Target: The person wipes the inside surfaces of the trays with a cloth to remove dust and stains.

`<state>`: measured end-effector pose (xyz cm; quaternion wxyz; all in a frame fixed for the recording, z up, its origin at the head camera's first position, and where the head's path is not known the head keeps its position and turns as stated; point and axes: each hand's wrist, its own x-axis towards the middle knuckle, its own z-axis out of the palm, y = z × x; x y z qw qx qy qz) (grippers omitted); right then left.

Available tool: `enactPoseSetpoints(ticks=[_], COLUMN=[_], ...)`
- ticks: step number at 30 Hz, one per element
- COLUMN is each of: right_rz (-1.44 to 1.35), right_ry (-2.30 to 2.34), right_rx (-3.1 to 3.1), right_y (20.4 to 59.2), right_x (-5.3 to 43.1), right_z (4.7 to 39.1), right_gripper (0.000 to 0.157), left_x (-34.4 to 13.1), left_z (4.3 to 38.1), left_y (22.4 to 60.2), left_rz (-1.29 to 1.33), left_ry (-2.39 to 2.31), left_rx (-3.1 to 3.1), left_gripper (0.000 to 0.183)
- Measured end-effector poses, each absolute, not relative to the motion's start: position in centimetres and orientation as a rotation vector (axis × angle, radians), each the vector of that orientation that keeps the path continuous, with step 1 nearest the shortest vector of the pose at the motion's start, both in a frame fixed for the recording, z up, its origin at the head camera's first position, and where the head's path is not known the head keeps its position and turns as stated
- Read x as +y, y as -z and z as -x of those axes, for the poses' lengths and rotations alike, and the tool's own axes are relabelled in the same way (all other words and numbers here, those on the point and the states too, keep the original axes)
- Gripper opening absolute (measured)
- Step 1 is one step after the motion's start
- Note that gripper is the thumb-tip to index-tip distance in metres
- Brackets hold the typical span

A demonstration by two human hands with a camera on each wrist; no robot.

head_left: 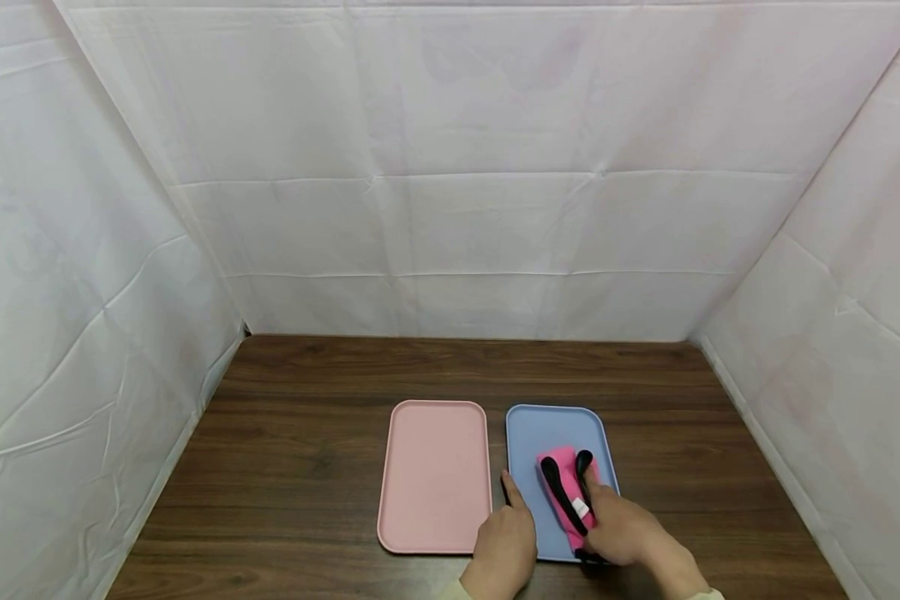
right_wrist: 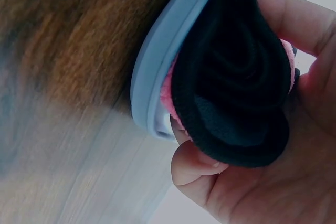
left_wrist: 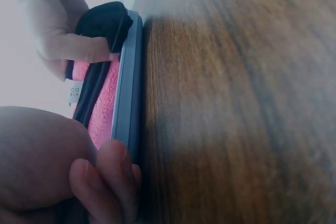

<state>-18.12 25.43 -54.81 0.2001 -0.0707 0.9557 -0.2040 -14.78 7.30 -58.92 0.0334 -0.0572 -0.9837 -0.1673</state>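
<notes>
A folded pink fluffy cloth [head_left: 567, 471] with black edging and a small white label lies on the blue tray [head_left: 527, 446]. My right hand [head_left: 622, 527] grips its near right part, the index finger pressed along a black strip. In the right wrist view, thumb and fingers close round a rounded black end [right_wrist: 236, 87] over the tray's rim. My left hand [head_left: 506, 542] is at the tray's left side, index finger extended along the edge; other fingers [left_wrist: 113, 171] bend loosely by the rim in the left wrist view. A dark sliver beside that index fingertip is too small to identify.
A pink tray [head_left: 435, 475] lies left of the blue one, with a narrow gap between them. Both are on a dark wood-grain table [head_left: 292, 450]. White fabric sheets [head_left: 487, 225] hang behind it and along both sides.
</notes>
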Motion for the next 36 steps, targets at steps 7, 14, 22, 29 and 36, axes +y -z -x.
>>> enactPoseSetpoints(ticks=[7, 14, 22, 29, 36], right_rz=[0.204, 0.204, 0.197, 0.145, 0.101], right_ry=[0.519, 0.486, 0.436, 0.397, 0.386], right_rx=[2.674, 2.665, 2.719, 2.730, 2.723], right_y=[54.89, 54.75, 54.74, 54.84, 54.91], right_x=[25.80, 25.96, 26.01, 25.71, 25.63], right_z=[18.28, 18.29, 18.23, 18.34, 18.49], right_gripper=[0.113, 0.109, 0.109, 0.097, 0.089], left_x=[7.27, 7.27, 7.21, 7.25, 7.24], left_z=[14.84, 14.77, 14.74, 14.73, 14.72], left_y=[58.90, 59.07, 58.99, 59.02, 59.06], left_rz=[0.183, 0.181, 0.185, 0.172, 0.179], left_ry=[0.531, 0.509, 0.534, 0.522, 0.526], left_rx=[-3.049, -3.017, -3.027, -3.003, -3.006], left_gripper=[0.087, 0.087, 0.084, 0.080, 0.077])
